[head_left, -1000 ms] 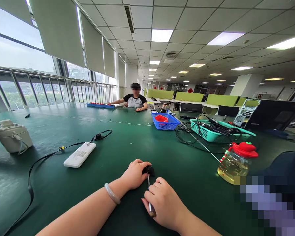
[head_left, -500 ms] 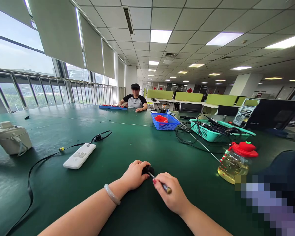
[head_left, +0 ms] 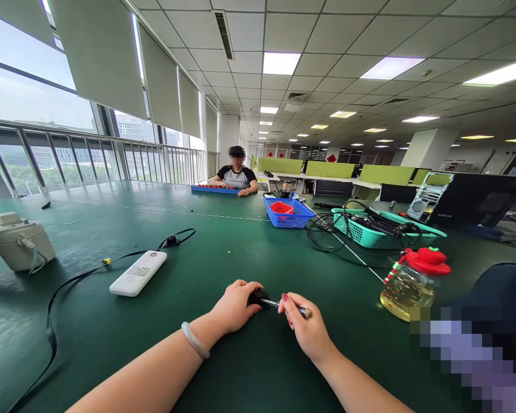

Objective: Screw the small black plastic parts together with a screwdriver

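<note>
On the green table, my left hand (head_left: pixel 235 308) is closed around a small black object (head_left: pixel 257 297), with the fingers over its top and the thumb at its near side. Its kind is too hidden to tell. My right hand (head_left: pixel 308 328) grips a screwdriver (head_left: pixel 303 311) by the handle, between thumb and fingers. The thin metal shaft points left and its tip meets the right side of the black object. A pale bangle (head_left: pixel 195 340) circles my left wrist.
A white power bank (head_left: pixel 139 273) and black strap (head_left: pixel 64 281) lie left. Ahead are a blue basket (head_left: pixel 289 221) and a green basket (head_left: pixel 361 238) with cables. A red-lidded jar (head_left: pixel 408 292) stands right. Across the table sits a person (head_left: pixel 236 175) by a blue tray (head_left: pixel 215 190).
My right hand has shifted right and swung the screwdriver flatter, its tip still at the black object. My left hand stays put. Across the table, the blue tray has moved right.
</note>
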### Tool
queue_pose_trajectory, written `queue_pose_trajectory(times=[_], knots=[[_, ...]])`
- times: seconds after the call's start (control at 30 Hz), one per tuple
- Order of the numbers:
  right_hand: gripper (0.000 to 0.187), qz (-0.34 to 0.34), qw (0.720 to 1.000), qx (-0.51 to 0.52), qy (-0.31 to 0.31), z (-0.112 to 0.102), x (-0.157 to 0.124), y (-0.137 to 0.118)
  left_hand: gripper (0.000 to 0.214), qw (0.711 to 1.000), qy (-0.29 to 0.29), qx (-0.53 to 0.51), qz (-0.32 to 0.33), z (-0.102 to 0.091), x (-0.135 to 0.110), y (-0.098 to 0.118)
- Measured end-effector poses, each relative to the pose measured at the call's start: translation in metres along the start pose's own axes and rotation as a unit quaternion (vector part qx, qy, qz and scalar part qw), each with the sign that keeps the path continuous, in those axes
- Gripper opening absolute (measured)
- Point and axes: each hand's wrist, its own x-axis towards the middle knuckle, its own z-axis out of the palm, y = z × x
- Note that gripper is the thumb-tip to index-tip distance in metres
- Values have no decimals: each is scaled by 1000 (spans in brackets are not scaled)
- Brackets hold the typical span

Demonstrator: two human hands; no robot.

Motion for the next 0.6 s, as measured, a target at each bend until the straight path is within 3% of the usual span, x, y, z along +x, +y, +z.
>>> queue_pose_trajectory(times=[0.17, 0.33, 0.6], knots=[[43, -28, 997, -50, -41, 1, -5, -4, 48, 1000, -4, 9, -8, 0, 0, 0], [45, -14, 999, -43, -28, 0, -3, -3, 47, 1000, -6, 9, -11, -1, 0, 1], [46, 66, 989, 128, 35, 2, 5, 4, 43, 1000, 0, 5, -5, 0, -1, 0]])
